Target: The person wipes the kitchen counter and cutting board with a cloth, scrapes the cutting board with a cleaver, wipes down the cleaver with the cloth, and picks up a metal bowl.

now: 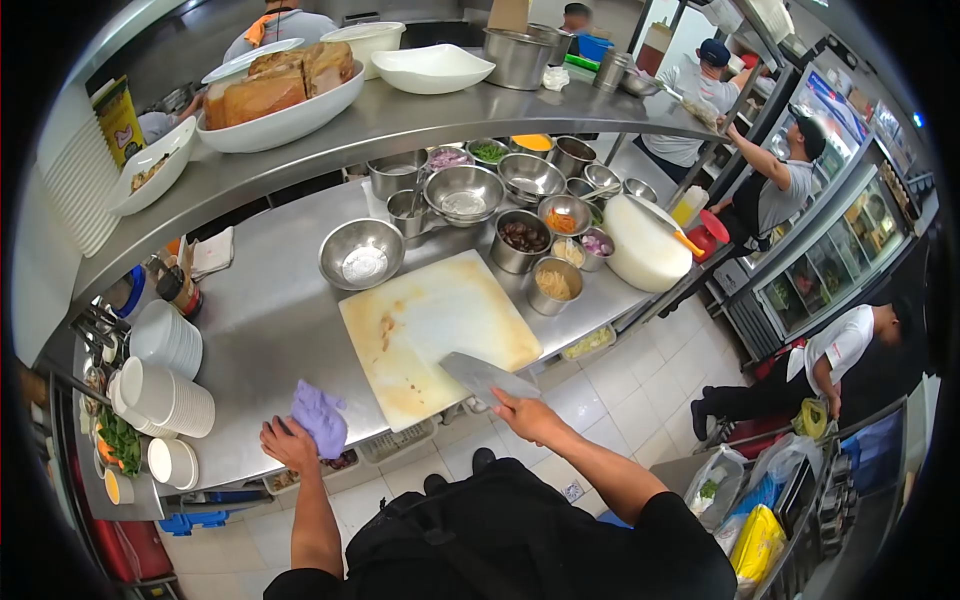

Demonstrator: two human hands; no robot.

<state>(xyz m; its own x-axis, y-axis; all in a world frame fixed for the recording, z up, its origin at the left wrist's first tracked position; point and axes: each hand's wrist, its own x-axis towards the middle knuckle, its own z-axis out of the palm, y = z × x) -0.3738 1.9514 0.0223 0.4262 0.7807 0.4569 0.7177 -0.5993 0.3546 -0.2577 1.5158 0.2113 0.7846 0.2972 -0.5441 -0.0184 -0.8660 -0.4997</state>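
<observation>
Evidently some chopping is done, the bowls (551, 305) right of centre filled, what remains unclear, while my right hand (532, 416) grips the cleaver (488, 379) over the central board (415, 330) and my left hand (289, 444), closure uncertain, sits by the lower-left cloth (319, 420).

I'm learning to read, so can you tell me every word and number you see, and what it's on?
There are none I can read.
Yellow box: print too blurred.
Yellow bag: marks too blurred.
White shirt: red mark too small.
Dark bottle: label too small.
Knife and cutting board: no writing that I can see.
</observation>
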